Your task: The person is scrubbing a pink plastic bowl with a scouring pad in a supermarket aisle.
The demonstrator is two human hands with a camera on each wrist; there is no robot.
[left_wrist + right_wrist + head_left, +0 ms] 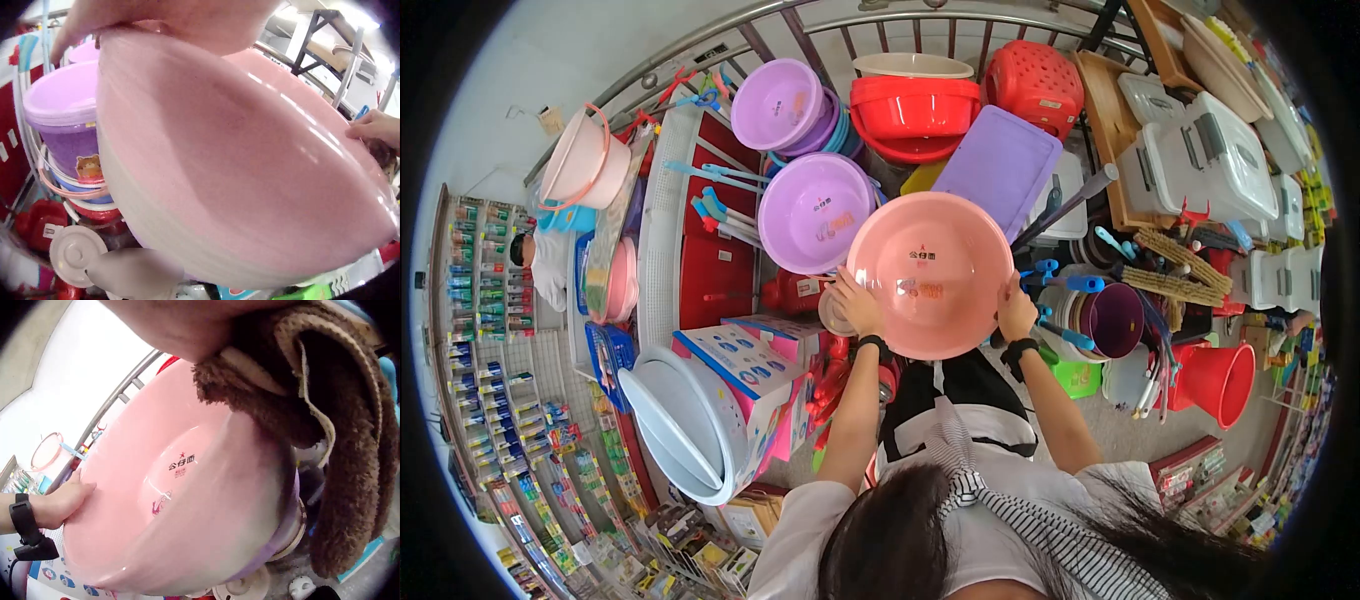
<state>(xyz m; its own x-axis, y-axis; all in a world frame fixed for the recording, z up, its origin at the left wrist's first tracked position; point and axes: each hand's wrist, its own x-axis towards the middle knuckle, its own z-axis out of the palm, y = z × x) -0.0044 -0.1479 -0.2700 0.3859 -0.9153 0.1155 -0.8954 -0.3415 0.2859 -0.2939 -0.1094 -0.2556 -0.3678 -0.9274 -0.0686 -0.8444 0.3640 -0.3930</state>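
"Pink basin (930, 272): where have you got it?"

"Lifted in front of me and tilted so its inside faces me, over the piled stock. My left hand (857, 303) curls over the left rim and my right hand (1016, 310) grips the right rim. A brown cloth (350, 425) hangs at my right wrist."

"So which step is this?"

"I'd say carrying it, with both hands full. Setting it down would call for a level spot and keeping it steady."

"What's around?"

"A purple basin (815, 212) is just left of it, and a purple tray (1007, 165) and red basins (914, 110) are behind. A grey pole (1065, 208) slants close to the right rim and could catch it. A white lid (74, 251) lies below."
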